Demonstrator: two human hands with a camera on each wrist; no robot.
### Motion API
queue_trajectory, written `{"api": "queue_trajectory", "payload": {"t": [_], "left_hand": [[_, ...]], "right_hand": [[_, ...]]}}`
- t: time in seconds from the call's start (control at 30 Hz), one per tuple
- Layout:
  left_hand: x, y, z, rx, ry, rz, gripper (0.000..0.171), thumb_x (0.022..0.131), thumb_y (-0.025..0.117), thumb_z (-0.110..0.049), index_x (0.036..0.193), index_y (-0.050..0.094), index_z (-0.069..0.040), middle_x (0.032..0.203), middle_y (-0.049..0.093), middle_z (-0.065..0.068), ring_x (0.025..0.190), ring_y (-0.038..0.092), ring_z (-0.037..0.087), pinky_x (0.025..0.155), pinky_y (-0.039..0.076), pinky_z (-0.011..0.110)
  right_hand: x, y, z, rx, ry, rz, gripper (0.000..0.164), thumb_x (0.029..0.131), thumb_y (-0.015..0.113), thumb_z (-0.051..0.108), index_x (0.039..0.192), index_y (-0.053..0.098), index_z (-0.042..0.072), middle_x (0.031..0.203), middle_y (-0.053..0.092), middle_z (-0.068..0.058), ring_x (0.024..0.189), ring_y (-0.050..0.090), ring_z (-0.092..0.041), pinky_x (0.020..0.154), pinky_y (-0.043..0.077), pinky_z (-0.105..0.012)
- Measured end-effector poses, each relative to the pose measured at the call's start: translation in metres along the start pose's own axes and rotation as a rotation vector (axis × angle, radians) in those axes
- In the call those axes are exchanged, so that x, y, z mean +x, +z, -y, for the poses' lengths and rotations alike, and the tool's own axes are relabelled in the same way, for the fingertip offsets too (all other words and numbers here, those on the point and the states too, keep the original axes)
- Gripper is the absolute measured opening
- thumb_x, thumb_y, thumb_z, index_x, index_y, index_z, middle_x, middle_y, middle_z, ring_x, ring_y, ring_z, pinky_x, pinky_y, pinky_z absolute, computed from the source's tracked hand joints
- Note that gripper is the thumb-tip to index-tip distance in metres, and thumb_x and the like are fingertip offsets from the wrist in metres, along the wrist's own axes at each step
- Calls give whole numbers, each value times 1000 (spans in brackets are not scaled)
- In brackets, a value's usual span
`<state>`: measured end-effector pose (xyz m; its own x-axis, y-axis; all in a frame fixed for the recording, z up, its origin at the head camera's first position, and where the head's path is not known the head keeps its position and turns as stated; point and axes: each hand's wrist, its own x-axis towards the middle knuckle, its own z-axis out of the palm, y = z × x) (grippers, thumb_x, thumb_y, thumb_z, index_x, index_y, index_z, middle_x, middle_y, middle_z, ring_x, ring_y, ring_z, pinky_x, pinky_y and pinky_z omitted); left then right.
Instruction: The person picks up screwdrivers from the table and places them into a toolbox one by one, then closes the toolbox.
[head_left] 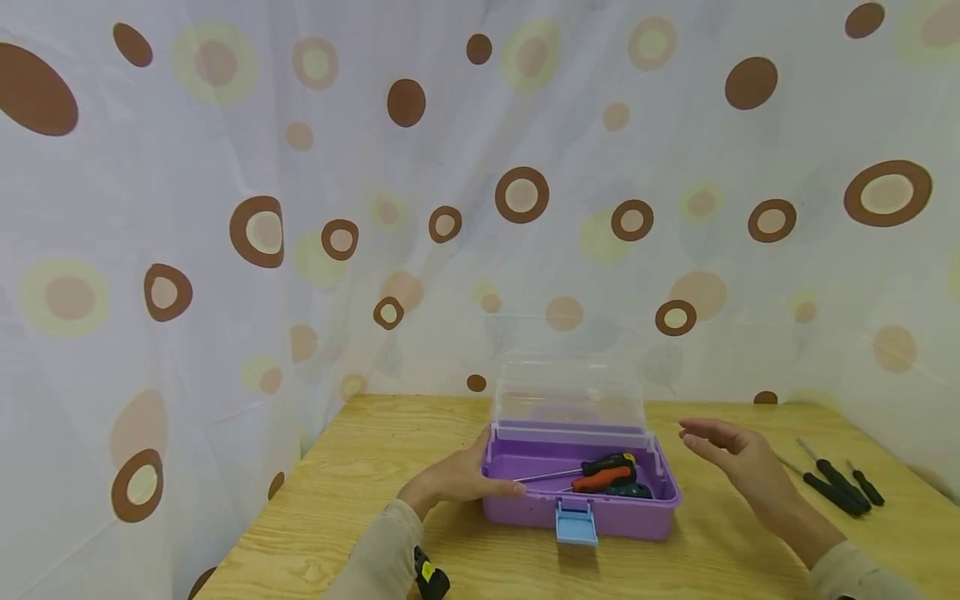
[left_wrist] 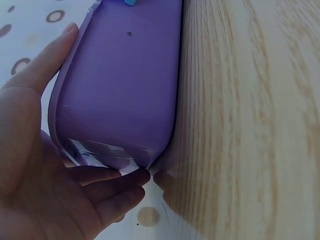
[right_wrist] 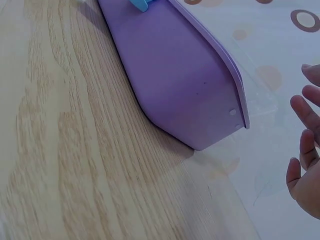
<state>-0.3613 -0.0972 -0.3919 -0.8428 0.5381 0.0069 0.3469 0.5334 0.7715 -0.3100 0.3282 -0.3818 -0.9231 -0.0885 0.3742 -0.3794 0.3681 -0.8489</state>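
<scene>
A purple toolbox [head_left: 517, 512] stands on the table with its clear lid [head_left: 570, 392] raised at the back. Its light blue latch [head_left: 576, 525] hangs down in front. Inside lie a black-handled screwdriver [head_left: 609, 464], an orange-handled screwdriver [head_left: 602, 479] and a dark green handle [head_left: 630, 490]. My left hand [head_left: 459, 477] holds the box's left end, thumb along the front rim and fingers bent against the end wall, as the left wrist view shows. To the right of the box, my right hand [head_left: 742, 471] is in the air, fingers loosely bent, holding nothing.
Several screwdrivers with black handles [head_left: 834, 487] lie on the table at the right. A black and yellow handle [head_left: 431, 577] lies by my left forearm, partly hidden. Behind the wooden table [head_left: 375, 433] hangs a dotted curtain [head_left: 450, 125].
</scene>
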Motion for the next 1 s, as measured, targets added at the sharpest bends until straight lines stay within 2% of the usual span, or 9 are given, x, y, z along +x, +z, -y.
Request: {"api": "queue_trajectory", "payload": {"t": [0.17,0.3,0.47,0.57,0.67,0.7,0.77,0.9,1.0], "left_hand": [[1,0,0,2,-11,-2,128,83,81,-58,167,-4,-12,163,33,20,144,38,40,116,29,59],[1,0,1,1,-8,-7,128,83,81,-57,167,-4,-12,163,32,21,145,37,40,117,29,59],[0,1,1,-3,-24,-18,129,82,82,-58,167,-4,-11,163,33,21,145,38,39,117,29,59],[0,2,1,-4,-26,-21,129,81,82,-58,167,-3,-11,163,33,20,144,38,39,117,29,59],[0,1,1,-5,-25,-15,129,82,82,-57,167,-4,-11,164,32,20,145,37,39,117,29,59],[0,1,1,-5,-25,-14,129,82,82,-57,167,-4,-11,164,31,20,145,37,39,117,29,59],[0,1,1,-3,-28,-11,129,82,81,-58,166,-4,-11,165,30,20,146,36,39,117,28,59],[0,1,1,3,-30,-12,130,82,81,-59,166,-5,-10,164,31,21,146,36,39,117,28,58],[0,1,1,6,-24,-11,130,82,80,-59,166,-5,-9,162,33,22,145,37,39,117,29,57]], "right_hand": [[1,-12,-8,-31,32,-3,46,107,61,28,144,58,0,123,67,18,109,58,6,93,48,-26],[0,-24,-16,-10,64,-1,46,108,60,29,146,57,4,122,64,24,108,55,10,106,40,-62],[-3,-43,-27,-34,112,-11,52,107,59,36,150,54,8,122,59,29,109,46,13,104,28,-77],[-6,-57,-36,-30,131,-7,53,108,58,37,153,51,10,125,56,28,127,47,-14,103,25,-79],[-10,-71,-44,-21,153,-7,51,109,56,38,154,51,15,124,52,30,140,30,-49,103,21,-81],[-11,-75,-46,-26,159,-14,50,108,56,38,154,51,16,123,51,31,139,26,-53,103,22,-82],[-12,-83,-50,-57,172,-32,49,108,57,39,152,53,19,120,50,35,134,39,-42,102,28,-79],[-17,-94,-59,-178,181,-82,48,106,59,42,149,57,20,115,48,40,111,44,-1,93,50,-38],[-20,-101,-65,-185,205,-107,48,105,60,45,149,58,24,123,47,35,125,47,-17,93,49,-31]]}}
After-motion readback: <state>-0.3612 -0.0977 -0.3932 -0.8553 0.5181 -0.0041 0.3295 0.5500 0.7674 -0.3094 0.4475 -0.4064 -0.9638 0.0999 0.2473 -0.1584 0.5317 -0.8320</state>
